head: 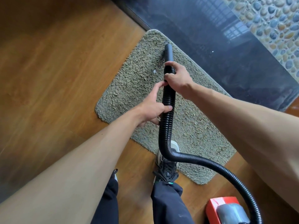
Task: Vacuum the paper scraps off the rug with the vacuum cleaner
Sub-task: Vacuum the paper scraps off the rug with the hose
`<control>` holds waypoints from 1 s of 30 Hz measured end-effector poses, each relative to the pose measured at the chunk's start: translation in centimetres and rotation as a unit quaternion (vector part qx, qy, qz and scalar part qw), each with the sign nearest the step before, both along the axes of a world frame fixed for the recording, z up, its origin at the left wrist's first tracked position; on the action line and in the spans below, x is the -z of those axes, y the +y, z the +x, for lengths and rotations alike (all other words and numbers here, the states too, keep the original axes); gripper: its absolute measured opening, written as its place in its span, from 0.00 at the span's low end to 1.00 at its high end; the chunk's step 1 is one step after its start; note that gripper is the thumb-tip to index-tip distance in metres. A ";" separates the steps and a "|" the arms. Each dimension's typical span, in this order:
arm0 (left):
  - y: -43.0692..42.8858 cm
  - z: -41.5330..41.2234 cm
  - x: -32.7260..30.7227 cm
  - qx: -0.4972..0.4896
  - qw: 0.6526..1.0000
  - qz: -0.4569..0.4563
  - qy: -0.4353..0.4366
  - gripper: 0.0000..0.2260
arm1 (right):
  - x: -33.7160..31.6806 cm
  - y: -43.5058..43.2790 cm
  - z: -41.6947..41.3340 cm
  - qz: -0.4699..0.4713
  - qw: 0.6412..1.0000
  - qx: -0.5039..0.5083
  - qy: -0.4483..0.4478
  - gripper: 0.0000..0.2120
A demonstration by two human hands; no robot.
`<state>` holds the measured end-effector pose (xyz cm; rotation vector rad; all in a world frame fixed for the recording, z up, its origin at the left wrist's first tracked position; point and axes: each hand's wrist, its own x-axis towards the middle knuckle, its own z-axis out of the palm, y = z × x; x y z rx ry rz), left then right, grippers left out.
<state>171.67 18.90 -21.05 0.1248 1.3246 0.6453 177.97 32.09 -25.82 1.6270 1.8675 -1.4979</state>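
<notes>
A shaggy grey-green rug (129, 88) lies slantwise on a wooden floor (56, 70), running from about 11 o'clock down to 5 o'clock, its far long edge against a dark glossy slab (226, 54). Beyond the slab, at 1 o'clock, is a pebbled surface (275, 21). Both hands grasp the black ribbed hose (166, 126) over the middle of the rug. The right hand (178, 80) is wrapped round the top of the hose, where the ribs meet the smooth black nozzle (168, 52). The left hand (152, 109) holds the hose just below, at 7 o'clock from the right hand, with its thumb across the front of the ribs and its forefinger stretched up to touch the right hand. The nozzle points towards 12 o'clock, and its tip sits on or just over the pile near the rug's far edge; contact cannot be told. One small white paper scrap (154, 71) lies on the rug just beside the hose, at 9 o'clock from the right hand. From the hands the hose drops towards 6 o'clock, bends, and sweeps to the red and grey vacuum cleaner (226, 210) on the floor at 5 o'clock. A dark laced shoe (167, 168) stands at 6 o'clock with its pale toe on the rug's near edge, above dark trouser legs (166, 199).
</notes>
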 end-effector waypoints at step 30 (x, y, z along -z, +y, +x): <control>-7.3 0.6 -2.4 0.008 0.999 -0.046 -0.018 0.34 | -1.5 -7.2 1.1 -0.082 0.996 -0.021 -0.003 0.26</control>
